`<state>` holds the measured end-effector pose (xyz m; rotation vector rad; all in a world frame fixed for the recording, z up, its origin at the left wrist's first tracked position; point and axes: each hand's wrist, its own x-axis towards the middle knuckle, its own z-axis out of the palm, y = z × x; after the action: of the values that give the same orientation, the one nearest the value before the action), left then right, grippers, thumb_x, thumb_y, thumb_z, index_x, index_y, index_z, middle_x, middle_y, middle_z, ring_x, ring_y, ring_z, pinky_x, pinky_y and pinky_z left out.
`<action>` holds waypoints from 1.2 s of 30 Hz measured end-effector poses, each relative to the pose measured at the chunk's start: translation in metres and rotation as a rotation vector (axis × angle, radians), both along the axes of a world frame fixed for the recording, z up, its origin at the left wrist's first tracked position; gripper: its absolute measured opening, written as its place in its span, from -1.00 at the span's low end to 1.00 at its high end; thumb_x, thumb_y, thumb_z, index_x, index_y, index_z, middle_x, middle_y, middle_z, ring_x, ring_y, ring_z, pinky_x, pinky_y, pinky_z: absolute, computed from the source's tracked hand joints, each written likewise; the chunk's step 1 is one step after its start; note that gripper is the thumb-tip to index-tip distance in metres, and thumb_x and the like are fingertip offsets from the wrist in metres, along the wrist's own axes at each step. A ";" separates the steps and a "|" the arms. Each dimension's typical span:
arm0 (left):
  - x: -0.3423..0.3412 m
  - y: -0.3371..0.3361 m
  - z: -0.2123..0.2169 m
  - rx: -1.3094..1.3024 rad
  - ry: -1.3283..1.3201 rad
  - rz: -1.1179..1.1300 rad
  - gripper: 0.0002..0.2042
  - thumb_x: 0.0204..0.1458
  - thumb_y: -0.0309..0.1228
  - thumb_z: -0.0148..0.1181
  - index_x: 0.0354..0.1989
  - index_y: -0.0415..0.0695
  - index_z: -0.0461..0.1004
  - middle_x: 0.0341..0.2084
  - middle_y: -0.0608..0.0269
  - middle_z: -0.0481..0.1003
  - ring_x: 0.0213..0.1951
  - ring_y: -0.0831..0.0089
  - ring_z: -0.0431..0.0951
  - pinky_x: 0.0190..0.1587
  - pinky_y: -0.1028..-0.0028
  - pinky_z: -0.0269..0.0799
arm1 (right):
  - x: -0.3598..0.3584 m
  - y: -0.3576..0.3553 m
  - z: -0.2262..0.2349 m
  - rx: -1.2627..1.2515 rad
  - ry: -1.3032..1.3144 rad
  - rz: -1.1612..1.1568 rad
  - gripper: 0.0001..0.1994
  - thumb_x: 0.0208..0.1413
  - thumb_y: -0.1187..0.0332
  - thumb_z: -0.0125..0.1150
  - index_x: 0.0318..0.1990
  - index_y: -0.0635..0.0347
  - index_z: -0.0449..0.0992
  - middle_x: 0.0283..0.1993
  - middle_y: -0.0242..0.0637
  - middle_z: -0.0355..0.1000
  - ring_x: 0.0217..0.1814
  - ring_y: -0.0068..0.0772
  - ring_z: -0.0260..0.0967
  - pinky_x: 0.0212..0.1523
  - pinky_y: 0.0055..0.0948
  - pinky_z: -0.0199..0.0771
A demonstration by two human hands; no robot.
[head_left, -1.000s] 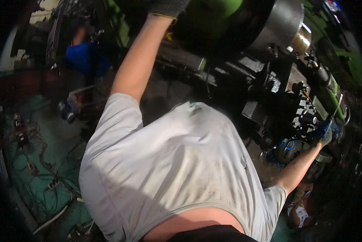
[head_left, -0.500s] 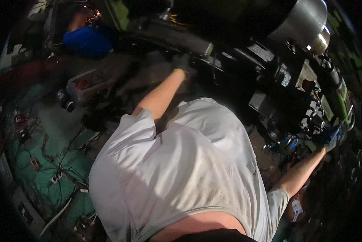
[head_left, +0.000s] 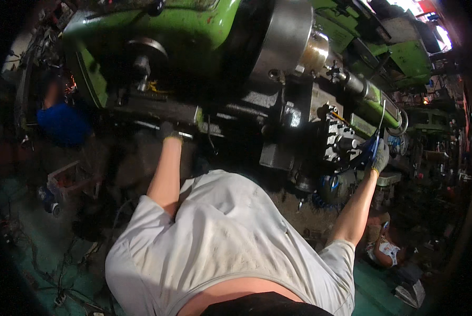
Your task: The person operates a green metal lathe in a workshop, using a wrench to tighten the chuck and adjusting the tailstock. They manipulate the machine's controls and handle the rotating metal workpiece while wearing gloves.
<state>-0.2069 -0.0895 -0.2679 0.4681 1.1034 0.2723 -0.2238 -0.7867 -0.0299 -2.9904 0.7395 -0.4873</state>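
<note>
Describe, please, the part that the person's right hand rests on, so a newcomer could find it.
Start at the big green lathe and its wide silver chuck. Follow the bed right to the dark tool post. The gloved right hand touches a blue-handled piece there, the only blue among dark steel.

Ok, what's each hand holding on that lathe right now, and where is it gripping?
The gloved right hand is at the blue-handled lever by the carriage; grip unclear. The gloved left hand rests on the lathe's dark front rail; whether it grips cannot be told.
</note>
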 end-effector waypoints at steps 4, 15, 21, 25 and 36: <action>-0.037 -0.033 0.083 0.144 -0.094 0.087 -0.70 0.18 -0.44 0.14 0.09 -0.07 0.51 -0.06 0.21 0.51 -0.02 0.34 0.50 0.09 0.32 0.44 | -0.004 0.034 0.066 0.384 -0.742 0.092 -0.61 0.32 0.20 0.21 0.11 0.36 0.56 0.08 -0.01 0.56 0.13 -0.11 0.51 0.17 -0.20 0.47; -0.065 -0.119 0.281 1.098 -0.459 -0.828 -0.74 0.06 -0.55 0.25 -0.05 -0.14 0.54 -0.21 0.33 0.50 -0.16 0.50 0.49 -0.04 0.42 0.46 | 0.015 0.229 0.192 0.025 -0.582 1.008 -0.41 -0.01 0.25 0.54 0.23 0.06 0.53 0.32 -0.08 0.36 0.36 -0.01 0.34 0.38 -0.10 0.34; -0.030 -0.209 0.333 2.220 -0.880 -1.389 -0.65 -0.07 -0.39 0.26 -0.05 -0.16 0.56 -0.15 0.03 0.58 -0.06 0.11 0.59 -0.01 0.18 0.51 | -0.001 0.225 0.211 -0.383 -0.305 1.261 -0.47 -0.10 0.07 0.46 0.09 -0.07 0.60 0.19 -0.16 0.41 0.28 0.04 0.35 0.27 0.04 0.37; -0.015 -0.232 0.332 2.018 -1.194 -1.386 -0.64 0.00 -0.39 0.33 -0.01 -0.22 0.54 0.00 -0.07 0.53 0.07 -0.10 0.52 0.14 0.11 0.46 | -0.011 0.191 0.196 -0.381 0.010 1.196 -0.73 -0.05 0.20 0.38 -0.15 -0.05 0.63 -0.23 -0.31 0.51 -0.07 -0.12 0.51 -0.09 -0.04 0.48; 0.171 -0.179 0.315 1.894 -0.612 -0.511 -0.70 0.15 -0.27 0.28 -0.01 -0.14 0.53 -0.11 0.06 0.56 -0.04 0.11 0.57 0.06 0.19 0.49 | 0.056 0.159 0.204 -0.161 -0.159 0.763 -0.67 0.19 0.04 0.30 -0.35 0.12 0.48 -0.45 -0.07 0.49 -0.36 0.10 0.52 -0.34 -0.08 0.47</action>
<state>-0.0363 -0.2683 0.0467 2.1060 -0.2223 0.8988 -0.1674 -0.6279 0.1738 -2.9955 -0.4696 -0.7259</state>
